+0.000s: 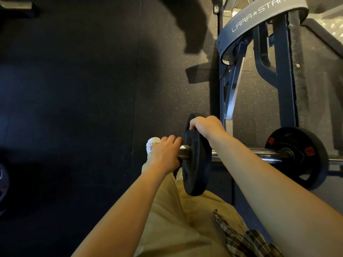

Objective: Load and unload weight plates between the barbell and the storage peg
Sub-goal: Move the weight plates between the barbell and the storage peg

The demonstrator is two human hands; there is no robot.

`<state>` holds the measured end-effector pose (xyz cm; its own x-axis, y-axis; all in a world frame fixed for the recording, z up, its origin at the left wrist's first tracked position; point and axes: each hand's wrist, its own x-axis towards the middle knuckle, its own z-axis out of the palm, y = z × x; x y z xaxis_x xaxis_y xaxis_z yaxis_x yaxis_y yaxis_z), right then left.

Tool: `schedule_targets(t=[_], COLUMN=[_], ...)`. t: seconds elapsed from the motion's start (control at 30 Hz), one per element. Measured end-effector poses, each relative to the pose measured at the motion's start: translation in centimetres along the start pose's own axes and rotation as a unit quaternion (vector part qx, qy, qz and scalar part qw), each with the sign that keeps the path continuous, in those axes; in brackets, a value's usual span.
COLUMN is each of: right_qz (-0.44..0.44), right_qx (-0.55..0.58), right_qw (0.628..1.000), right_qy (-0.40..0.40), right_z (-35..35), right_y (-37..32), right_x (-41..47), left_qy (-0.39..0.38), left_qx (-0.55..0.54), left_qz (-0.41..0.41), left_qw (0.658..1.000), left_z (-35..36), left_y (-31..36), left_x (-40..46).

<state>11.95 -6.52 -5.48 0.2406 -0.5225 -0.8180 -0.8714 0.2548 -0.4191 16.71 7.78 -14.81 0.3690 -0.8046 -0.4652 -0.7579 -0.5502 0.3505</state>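
Rubber floor (83,89), dark and speckled, laid in large tiles with visible seams. One steel rack (285,86), dark painted square tube. One grey lifting belt (259,17), stitched edges, draped over the rack top, lettered LARA STAR. One chrome barbell (259,152), round and polished, lying level across the right side. Two black round weight plates on its sleeve: inner plate (298,156) with red markings, seated well in; outer plate (194,164), matte with cut-out handles, at the very end of the sleeve. Part of a third plate at the left edge, too dark to detail. Right hand (206,127): grip closed over the outer plate's top rim. Left hand (165,154): grip wrapped around the sleeve tip, touching the plate face.
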Motion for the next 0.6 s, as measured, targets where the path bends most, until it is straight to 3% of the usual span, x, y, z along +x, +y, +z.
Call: schedule_targets(t=[0.13,0.23,0.37,0.6], right_qz=[-0.049,-0.096,-0.128,-0.118], right_qx=[-0.025,0.007,0.183,0.133], right_qw=[0.998,0.992,0.975,0.984], right_qy=[0.030,0.085,0.015,-0.002], right_z=[0.7,2.0,3.9,5.3], right_y=[0.8,3.0,8.6,10.0], right_x=[-1.1,-2.6,-5.3,-5.9], left_qy=[0.004,-0.010,-0.029,-0.024], left_qx=[-0.008,0.028,0.024,0.019], left_qz=[-0.048,-0.024,-0.031,-0.045], left_qw=[0.999,0.999,0.999,0.999], left_z=[0.2,-0.3,-0.2,-0.3], left_y=[-0.9,-0.9,-1.0,-0.7], left_x=[-0.9,0.1,0.1,0.1])
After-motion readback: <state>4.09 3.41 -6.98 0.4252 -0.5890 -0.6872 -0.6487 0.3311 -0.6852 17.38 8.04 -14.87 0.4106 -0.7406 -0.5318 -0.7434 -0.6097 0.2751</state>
